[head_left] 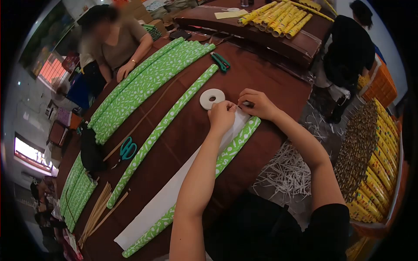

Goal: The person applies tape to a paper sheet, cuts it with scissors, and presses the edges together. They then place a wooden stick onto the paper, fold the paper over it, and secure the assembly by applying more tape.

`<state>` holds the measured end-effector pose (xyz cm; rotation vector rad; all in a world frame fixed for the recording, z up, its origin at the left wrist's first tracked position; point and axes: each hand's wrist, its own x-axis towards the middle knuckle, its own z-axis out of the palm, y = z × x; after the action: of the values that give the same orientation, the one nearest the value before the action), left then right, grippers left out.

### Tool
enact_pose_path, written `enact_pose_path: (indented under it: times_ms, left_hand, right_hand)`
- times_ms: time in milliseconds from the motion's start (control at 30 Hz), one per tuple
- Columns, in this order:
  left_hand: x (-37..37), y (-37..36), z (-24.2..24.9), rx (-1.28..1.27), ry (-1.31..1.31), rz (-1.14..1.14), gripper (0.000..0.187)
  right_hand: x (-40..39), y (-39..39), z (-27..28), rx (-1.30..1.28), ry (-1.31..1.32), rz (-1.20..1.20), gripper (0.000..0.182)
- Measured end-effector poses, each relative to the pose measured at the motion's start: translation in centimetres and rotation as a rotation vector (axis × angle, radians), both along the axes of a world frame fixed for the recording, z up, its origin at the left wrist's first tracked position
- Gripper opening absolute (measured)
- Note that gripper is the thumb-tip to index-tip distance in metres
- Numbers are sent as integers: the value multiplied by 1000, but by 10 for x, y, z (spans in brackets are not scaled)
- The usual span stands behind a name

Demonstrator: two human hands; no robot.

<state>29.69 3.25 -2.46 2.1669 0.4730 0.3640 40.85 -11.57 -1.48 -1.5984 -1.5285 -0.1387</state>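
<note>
A sheet of green patterned wrapping paper, partly rolled with its white underside showing, lies slantwise before me on the brown-covered table. My left hand is at the sheet's far end, thumb and fingers pinched together. Close beside it, my right hand has its fingers curled into a pinch over the same end. A small pale bit shows between the fingertips, too small to name. Just beyond my left hand lies a white roll of tape, flat and apart from the paper.
Left of the sheet are a narrow green roll, teal-handled scissors, thin brown strips and a green-handled cutter. Across the table, a person touches stacked green rolls. Yellow rolls fill a bin at right.
</note>
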Motion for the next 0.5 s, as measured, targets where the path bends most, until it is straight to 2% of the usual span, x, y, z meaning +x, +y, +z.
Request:
enact_pose_path:
  times_ms: [67, 133, 200, 367, 433, 500]
  left_hand:
    - [1, 0, -2, 26, -17, -6, 16]
    - [0, -3, -3, 155, -90, 23, 14]
    - [-2, -5, -3, 207, -90, 30, 12]
    - [-4, -6, -3, 173, -111, 25, 11]
    - [-4, -6, -3, 170, -121, 32, 11]
    - [-5, -7, -2, 171, -101, 17, 9]
  right_hand:
    - [-2, 0, 2, 17, -18, 27, 13]
    - [-2, -2, 5, -27, 50, -8, 12]
    - [4, -2, 1, 29, 241, -145, 12]
    - [6, 2, -5, -1, 108, -66, 14]
    - [11, 6, -8, 97, 190, -54, 16]
    - [13, 5, -7, 55, 229, -81, 16]
